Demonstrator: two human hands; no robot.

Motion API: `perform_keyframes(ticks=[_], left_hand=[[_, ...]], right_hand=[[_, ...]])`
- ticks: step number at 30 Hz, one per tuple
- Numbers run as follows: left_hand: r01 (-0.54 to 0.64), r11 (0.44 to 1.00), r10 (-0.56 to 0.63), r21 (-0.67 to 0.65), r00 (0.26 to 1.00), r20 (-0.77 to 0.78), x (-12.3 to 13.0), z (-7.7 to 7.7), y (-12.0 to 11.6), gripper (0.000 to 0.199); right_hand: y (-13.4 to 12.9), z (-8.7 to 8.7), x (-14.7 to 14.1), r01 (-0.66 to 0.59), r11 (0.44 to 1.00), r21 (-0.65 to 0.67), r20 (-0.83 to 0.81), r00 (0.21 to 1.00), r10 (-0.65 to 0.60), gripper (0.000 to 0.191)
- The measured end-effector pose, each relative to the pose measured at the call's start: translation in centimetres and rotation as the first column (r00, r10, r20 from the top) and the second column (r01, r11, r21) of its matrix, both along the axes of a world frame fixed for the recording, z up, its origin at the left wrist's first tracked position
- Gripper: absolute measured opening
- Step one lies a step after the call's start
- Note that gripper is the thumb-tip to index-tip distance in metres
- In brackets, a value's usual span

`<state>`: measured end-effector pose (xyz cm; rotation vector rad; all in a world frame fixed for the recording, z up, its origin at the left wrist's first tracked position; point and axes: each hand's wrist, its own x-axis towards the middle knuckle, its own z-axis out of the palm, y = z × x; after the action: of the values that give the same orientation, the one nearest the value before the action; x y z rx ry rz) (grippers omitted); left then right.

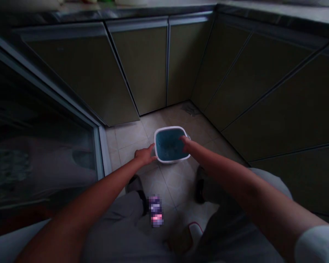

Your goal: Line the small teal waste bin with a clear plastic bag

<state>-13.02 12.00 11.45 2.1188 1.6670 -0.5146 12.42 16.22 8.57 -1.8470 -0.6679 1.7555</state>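
A basin (170, 161) with a white rim and a blue-green inside stands on the tiled floor between my feet. My left hand (146, 155) is at its left side, fingers apart, with fingertips close to or touching the rim. My right hand (185, 143) reaches over the right rim, its fingers spread above the inside of the basin. Neither hand shows anything held. Whether the basin contains water is hard to tell in the dim light.
Cabinets (142, 65) with a countertop (153, 10) stand ahead and to the right. A glass door frame (100, 153) is at the left. Between my legs are a blurred-out object (155, 210) and a white item with a red edge (196, 232).
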Motion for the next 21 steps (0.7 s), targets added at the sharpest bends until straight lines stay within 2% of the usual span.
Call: perform_keyframes(ticks=[2, 4, 5, 7, 9, 11, 14, 15, 16, 18, 21], left_hand=[[-0.018, 0.999, 0.017, 0.048, 0.999, 0.029, -0.1, 1.6, -0.3, 0.072], [-0.084, 0.992, 0.070, 0.096, 0.988, 0.137, -0.2, 3.9, -0.3, 0.051], [-0.127, 0.985, 0.100, 0.118, 0.971, 0.216, -0.3, 5.3, -0.3, 0.041], [-0.201, 0.968, 0.127, 0.148, 0.907, 0.401, -0.3, 7.9, -0.4, 0.027], [-0.254, 0.953, 0.117, 0.165, 0.810, 0.574, 0.0, 9.9, -1.1, 0.027], [-0.307, 0.939, 0.114, 0.156, 0.704, 0.701, 0.4, 10.8, -2.2, 0.034], [-0.403, 0.909, 0.174, 0.107, 0.601, 0.780, 0.8, 9.7, -4.4, 0.036], [-0.424, 0.901, 0.202, 0.094, 0.599, 0.775, 0.9, 8.9, -5.0, 0.034], [-0.435, 0.896, 0.225, 0.085, 0.612, 0.758, 0.8, 8.0, -5.6, 0.032], [-0.434, 0.898, 0.257, 0.072, 0.651, 0.714, 0.7, 6.3, -6.2, 0.029], [-0.433, 0.899, 0.277, 0.056, 0.664, 0.695, 0.8, 5.0, -5.9, 0.026]], right_hand=[[-1.1, 2.3, 1.3, -0.053, 0.995, -0.087, -0.043, 0.998, 0.049, 0.021], [-2.5, 4.7, 2.9, -0.160, 0.982, -0.097, -0.074, 0.985, 0.154, 0.022], [-3.2, 5.9, 3.9, -0.224, 0.972, -0.066, -0.046, 0.974, 0.221, 0.022], [-4.8, 7.9, 6.0, -0.363, 0.931, 0.019, 0.121, 0.926, 0.359, 0.023], [-6.4, 9.3, 8.2, -0.518, 0.854, 0.058, 0.343, 0.813, 0.470, 0.022], [-8.0, 9.9, 10.1, -0.659, 0.751, 0.027, 0.564, 0.631, 0.533, 0.024], [-10.0, 9.6, 11.9, -0.812, 0.573, -0.112, 0.797, 0.271, 0.540, 0.027], [-10.4, 9.3, 12.1, -0.839, 0.522, -0.154, 0.825, 0.182, 0.535, 0.027], [-10.8, 9.0, 12.2, -0.856, 0.485, -0.180, 0.834, 0.129, 0.536, 0.028], [-11.1, 8.4, 12.0, -0.872, 0.455, -0.179, 0.830, 0.115, 0.546, 0.030], [-10.4, 8.3, 11.5, -0.875, 0.474, -0.102, 0.832, 0.187, 0.523, 0.026]])
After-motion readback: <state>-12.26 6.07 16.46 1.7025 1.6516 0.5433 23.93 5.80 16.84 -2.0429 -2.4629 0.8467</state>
